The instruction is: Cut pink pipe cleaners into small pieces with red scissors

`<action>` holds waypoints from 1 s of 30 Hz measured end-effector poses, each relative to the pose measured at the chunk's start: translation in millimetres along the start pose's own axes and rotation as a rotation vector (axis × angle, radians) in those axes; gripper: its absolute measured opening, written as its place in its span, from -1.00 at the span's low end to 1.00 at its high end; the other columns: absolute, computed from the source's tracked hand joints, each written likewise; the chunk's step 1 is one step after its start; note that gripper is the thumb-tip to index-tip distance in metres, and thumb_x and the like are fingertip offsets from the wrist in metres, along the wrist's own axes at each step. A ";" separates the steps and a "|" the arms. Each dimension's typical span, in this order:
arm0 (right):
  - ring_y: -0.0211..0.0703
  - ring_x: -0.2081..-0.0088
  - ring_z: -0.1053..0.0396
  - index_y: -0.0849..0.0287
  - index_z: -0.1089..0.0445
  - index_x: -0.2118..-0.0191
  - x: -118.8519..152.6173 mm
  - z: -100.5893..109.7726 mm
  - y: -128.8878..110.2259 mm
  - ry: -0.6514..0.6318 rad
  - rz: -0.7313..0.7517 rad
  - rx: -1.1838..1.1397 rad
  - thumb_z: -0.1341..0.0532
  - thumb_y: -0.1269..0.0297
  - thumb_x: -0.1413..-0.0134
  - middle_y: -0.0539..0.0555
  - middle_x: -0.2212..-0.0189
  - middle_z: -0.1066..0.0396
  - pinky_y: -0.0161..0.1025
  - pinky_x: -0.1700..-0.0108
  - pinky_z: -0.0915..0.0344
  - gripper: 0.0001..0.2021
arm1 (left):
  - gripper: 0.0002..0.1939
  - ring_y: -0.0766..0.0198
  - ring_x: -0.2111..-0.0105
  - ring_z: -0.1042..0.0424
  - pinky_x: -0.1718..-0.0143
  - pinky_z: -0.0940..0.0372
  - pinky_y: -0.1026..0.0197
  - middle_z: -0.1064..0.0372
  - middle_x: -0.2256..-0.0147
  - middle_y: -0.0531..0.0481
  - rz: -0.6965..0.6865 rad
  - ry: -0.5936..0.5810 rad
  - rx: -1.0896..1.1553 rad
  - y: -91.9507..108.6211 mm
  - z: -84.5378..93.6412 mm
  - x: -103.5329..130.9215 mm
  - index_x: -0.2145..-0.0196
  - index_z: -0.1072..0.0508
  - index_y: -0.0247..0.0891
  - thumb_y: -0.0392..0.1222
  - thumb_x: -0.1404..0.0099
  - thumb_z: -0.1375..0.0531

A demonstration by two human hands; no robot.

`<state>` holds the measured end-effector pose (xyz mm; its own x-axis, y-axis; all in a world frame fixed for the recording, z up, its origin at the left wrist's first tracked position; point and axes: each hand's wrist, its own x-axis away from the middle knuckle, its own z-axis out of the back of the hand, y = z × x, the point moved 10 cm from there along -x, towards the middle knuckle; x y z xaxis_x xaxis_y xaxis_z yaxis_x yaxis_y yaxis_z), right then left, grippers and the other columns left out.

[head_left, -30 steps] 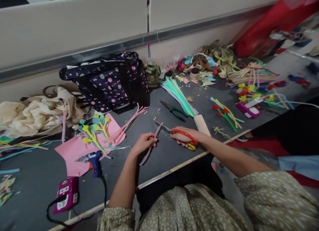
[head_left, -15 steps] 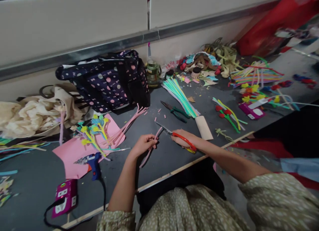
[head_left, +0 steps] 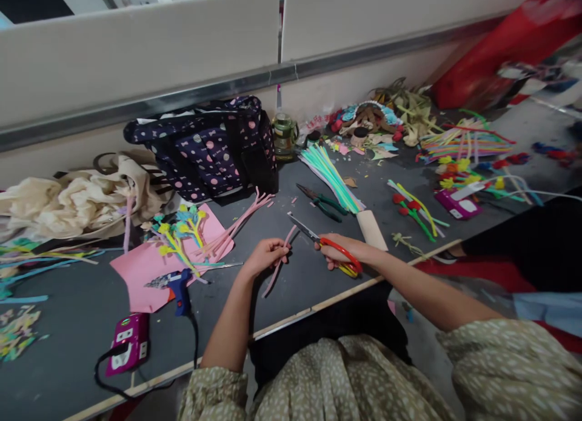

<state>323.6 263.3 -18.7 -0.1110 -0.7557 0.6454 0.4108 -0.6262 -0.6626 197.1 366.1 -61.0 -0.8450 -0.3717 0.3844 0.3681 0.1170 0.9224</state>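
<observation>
Near the table's front edge my left hand pinches a thin pink strip, whose upper end sticks out toward the scissors and whose lower end hangs toward me. My right hand is closed around the red and yellow handles of the scissors. The blades point up and left, their tips just above the strip's upper end. Behind the scissors lie pliers with dark green handles. A small pink cut piece rests on the table beyond the blades.
A dotted dark bag stands at the back. Left are a pink sheet with yellow and blue flowers, a blue glue gun and a purple power strip. Green and white strips and a beige card lie right.
The view has shifted, so the table items at left appear farther right. The scissors' blades look slightly more parted, and my right hand sits a little farther from the strip.
</observation>
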 end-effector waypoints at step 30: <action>-0.28 0.70 -0.32 0.23 -0.22 0.50 -11.1 -12.2 32.4 -0.078 -0.155 -0.194 -0.12 0.12 -0.15 0.00 0.71 -0.27 -0.43 0.70 -0.23 -0.69 | -0.55 0.50 0.73 -0.10 0.69 0.05 0.39 -0.38 0.57 0.06 -0.022 -0.005 0.013 3.7 -1.0 2.0 0.22 -0.42 -0.36 0.12 -0.15 -0.22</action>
<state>327.1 249.0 -52.0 -0.0857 -0.6357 0.7672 0.2127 -0.7640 -0.6092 197.2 364.8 -56.9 -0.8549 -0.3699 0.3639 0.3442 0.1206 0.9311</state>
